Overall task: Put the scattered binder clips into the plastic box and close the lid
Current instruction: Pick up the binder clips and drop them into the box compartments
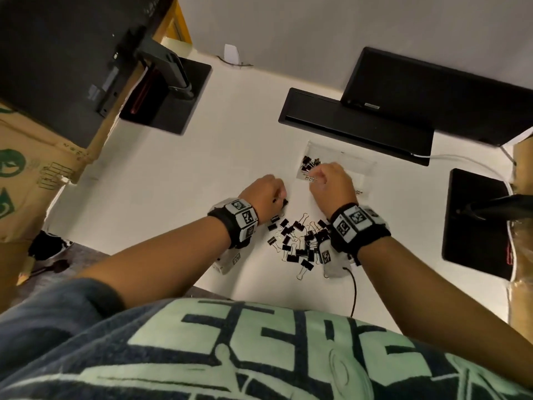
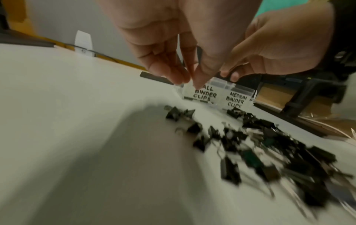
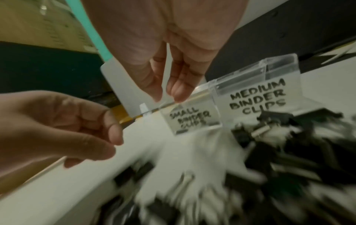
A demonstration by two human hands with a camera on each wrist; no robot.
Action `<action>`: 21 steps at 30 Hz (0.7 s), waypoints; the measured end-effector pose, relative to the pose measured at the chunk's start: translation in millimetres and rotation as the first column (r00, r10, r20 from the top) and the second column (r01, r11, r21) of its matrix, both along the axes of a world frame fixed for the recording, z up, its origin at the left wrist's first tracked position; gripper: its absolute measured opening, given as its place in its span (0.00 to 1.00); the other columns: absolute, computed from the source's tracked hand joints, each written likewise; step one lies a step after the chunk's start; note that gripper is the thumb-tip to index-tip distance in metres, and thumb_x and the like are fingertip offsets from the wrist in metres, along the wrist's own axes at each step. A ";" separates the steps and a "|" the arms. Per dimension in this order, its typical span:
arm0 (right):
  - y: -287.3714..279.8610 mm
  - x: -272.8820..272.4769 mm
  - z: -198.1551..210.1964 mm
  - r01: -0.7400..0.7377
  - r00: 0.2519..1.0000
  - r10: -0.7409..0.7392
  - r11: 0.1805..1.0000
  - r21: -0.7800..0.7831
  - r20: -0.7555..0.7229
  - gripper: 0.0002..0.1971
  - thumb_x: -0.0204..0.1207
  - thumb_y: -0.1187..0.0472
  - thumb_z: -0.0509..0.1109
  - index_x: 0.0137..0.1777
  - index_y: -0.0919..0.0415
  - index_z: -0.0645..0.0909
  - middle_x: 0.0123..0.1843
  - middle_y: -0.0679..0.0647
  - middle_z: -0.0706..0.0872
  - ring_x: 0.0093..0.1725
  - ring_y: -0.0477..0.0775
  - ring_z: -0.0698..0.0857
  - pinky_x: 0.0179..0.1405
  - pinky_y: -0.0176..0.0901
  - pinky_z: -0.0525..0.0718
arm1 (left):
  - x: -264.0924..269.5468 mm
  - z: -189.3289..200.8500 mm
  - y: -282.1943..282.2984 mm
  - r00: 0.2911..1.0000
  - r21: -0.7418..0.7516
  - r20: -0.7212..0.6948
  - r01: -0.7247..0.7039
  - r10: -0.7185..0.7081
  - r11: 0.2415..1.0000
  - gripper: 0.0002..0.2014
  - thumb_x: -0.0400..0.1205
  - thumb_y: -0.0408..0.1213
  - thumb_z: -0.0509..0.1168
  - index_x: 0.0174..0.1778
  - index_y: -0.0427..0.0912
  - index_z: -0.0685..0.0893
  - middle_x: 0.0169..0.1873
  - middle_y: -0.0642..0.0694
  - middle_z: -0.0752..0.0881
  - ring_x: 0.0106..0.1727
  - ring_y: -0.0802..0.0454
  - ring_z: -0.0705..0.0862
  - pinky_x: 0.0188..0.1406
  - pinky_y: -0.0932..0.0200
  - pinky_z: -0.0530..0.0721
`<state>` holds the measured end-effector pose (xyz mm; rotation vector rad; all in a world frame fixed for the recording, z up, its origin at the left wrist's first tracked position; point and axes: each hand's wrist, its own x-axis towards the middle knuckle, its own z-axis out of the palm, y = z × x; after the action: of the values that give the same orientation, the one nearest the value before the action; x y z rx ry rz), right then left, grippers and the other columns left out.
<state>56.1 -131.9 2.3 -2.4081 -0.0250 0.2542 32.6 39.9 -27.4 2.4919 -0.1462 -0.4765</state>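
A clear plastic box [image 1: 356, 166] lies open on the white table; its two front walls read SMALL BINDER CLIPS [image 3: 189, 120] and MEDIUM BINDER CLIPS [image 2: 237, 99]. Several black clips [image 1: 310, 163] lie in its left compartment. My right hand [image 3: 167, 97] hovers over that small compartment, thumb and fingers apart with nothing between them. A pile of black binder clips [image 1: 300, 241] is scattered between my wrists. My left hand [image 1: 281, 197] is at the pile's far left edge with its fingertips [image 2: 181, 77] pinched together; a small black clip [image 1: 285, 202] shows at them in the head view.
A long black tray [image 1: 354, 125] and a dark monitor [image 1: 432, 90] stand just behind the box. Black monitor bases sit at the far left [image 1: 170, 99] and right [image 1: 476, 223]. Cardboard boxes [image 1: 26, 168] flank the left side. A black cable [image 1: 353, 290] runs off the near table edge.
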 end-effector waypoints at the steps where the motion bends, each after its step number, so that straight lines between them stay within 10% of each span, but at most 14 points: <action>1: 1.4 -13.0 -3.9 -0.063 0.997 0.063 0.998 -0.004 -0.049 0.10 0.77 0.67 0.66 0.56 0.57 0.82 0.56 0.48 0.78 0.52 0.45 0.78 0.55 0.35 0.77 | -8.9 -2.0 2.9 0.999 0.004 -0.036 0.007 -0.007 1.000 0.03 0.79 0.35 0.62 0.44 0.46 0.80 0.43 0.49 0.78 0.44 0.49 0.81 0.47 0.56 0.81; 5: 0.7 -48.0 -31.6 -0.370 0.914 0.327 0.915 -0.163 -0.240 0.04 0.75 0.63 0.70 0.48 0.56 0.83 0.50 0.51 0.79 0.49 0.50 0.81 0.47 0.38 0.79 | -37.6 -7.3 9.5 0.994 0.001 -0.113 0.006 -0.006 1.000 0.03 0.77 0.34 0.64 0.42 0.47 0.80 0.45 0.48 0.81 0.45 0.50 0.81 0.48 0.55 0.80; 13: -15.9 -37.8 -34.9 -0.190 0.975 0.162 0.963 -0.190 -0.155 0.06 0.76 0.67 0.67 0.50 0.61 0.83 0.49 0.55 0.77 0.48 0.52 0.78 0.52 0.44 0.81 | -44.1 -18.0 12.1 0.997 0.039 -0.068 -0.034 0.037 0.999 0.07 0.79 0.35 0.62 0.52 0.42 0.82 0.47 0.46 0.78 0.46 0.48 0.79 0.45 0.57 0.77; 21: 19.2 -49.0 -38.9 -0.341 0.935 0.318 0.928 -0.150 -0.158 0.14 0.77 0.68 0.64 0.61 0.58 0.80 0.64 0.53 0.77 0.64 0.54 0.75 0.62 0.51 0.79 | -17.1 -14.2 4.5 0.999 0.047 -0.039 0.035 -0.034 0.998 0.14 0.81 0.27 0.57 0.59 0.38 0.84 0.56 0.38 0.80 0.57 0.41 0.79 0.56 0.48 0.81</action>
<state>7.1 -112.8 -36.6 -2.5477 -0.3663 0.5927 15.5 44.4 -41.6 2.5282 -0.1646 -0.5479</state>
